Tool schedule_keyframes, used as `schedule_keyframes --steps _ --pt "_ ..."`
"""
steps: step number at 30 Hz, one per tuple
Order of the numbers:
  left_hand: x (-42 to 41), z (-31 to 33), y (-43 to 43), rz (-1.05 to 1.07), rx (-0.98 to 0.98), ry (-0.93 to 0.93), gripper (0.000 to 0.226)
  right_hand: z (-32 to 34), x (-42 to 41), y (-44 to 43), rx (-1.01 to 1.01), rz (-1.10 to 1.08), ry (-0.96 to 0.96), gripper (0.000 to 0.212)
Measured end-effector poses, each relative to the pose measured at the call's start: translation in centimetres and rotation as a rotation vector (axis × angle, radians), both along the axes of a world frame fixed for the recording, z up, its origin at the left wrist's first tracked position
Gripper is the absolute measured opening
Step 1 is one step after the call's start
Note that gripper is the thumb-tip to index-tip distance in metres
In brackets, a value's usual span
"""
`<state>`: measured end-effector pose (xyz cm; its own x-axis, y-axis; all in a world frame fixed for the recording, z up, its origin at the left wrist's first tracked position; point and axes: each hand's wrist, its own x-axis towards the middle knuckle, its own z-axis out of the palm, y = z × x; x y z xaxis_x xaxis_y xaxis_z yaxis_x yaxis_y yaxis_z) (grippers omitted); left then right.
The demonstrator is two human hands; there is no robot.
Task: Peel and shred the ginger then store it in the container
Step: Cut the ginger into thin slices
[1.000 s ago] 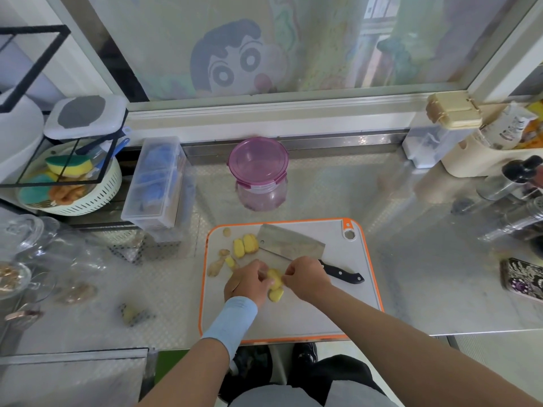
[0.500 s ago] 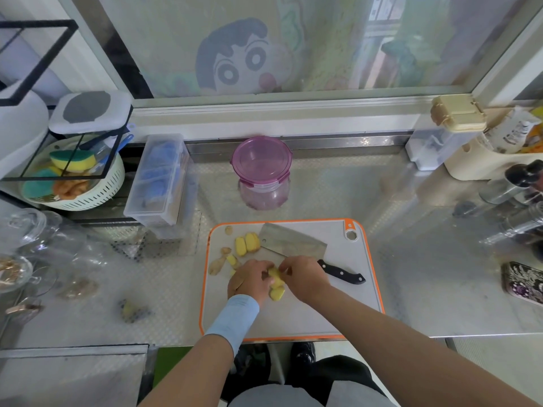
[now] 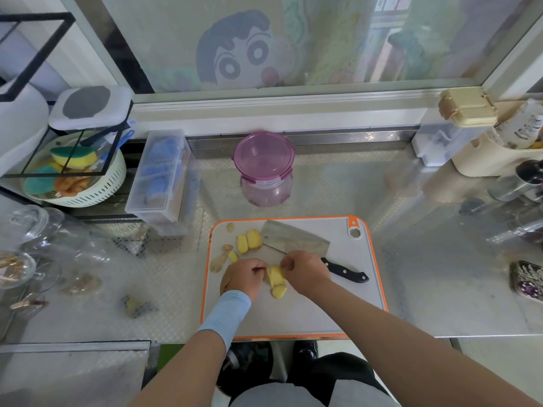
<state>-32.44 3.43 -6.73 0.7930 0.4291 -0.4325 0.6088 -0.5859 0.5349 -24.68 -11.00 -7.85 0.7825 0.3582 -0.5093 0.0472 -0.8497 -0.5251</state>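
Your left hand [image 3: 241, 279] and right hand [image 3: 305, 271] both pinched the ginger [image 3: 276, 276] just before the cleaver [image 3: 293, 240]; firm, probably slick, best gripped at its ends.

A cartoon face [image 3: 245, 51] fills the window pane at the top centre. At the left, a cream colander [image 3: 88, 189] holds sponges, just beside a clear lidded box [image 3: 160, 177] with blue contents. Glass jars [image 3: 32, 221] crowd the far left. A patterned phone [image 3: 527, 280] lies at the right edge, and a beige-lidded box [image 3: 467, 110] sits upper right.
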Motion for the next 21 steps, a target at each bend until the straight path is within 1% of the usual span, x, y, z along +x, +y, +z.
schedule_keyframes --steps 4,8,11,13,17,19,21 --pt "0.8 0.4 0.0 -0.088 -0.005 0.062 0.027 0.2 -0.1 0.3 -0.016 -0.001 -0.008 0.027" --pt "0.3 0.4 -0.2 -0.118 -0.016 0.044 0.027 0.5 -0.1 0.5 -0.045 0.064 -0.032 0.027" --pt "0.1 0.8 -0.8 -0.147 -0.024 0.086 0.039 0.6 0.1 0.7 -0.085 0.107 -0.037 0.025" --pt "0.1 1.0 -1.3 -0.175 0.019 0.125 0.042 0.6 0.1 0.7 -0.099 0.12 -0.035 0.026" --pt "0.4 1.1 -1.8 -0.145 0.115 0.135 0.036 0.8 0.2 0.5 -0.113 0.147 -0.039 0.03" --pt "0.3 1.0 -2.0 -0.08 0.064 0.15 0.031 0.9 0.3 0.5 -0.125 0.15 -0.037 0.028" --pt "0.1 0.8 -1.8 0.0 -0.034 0.155 0.023 1.1 0.4 0.4 -0.127 0.137 -0.035 0.025"
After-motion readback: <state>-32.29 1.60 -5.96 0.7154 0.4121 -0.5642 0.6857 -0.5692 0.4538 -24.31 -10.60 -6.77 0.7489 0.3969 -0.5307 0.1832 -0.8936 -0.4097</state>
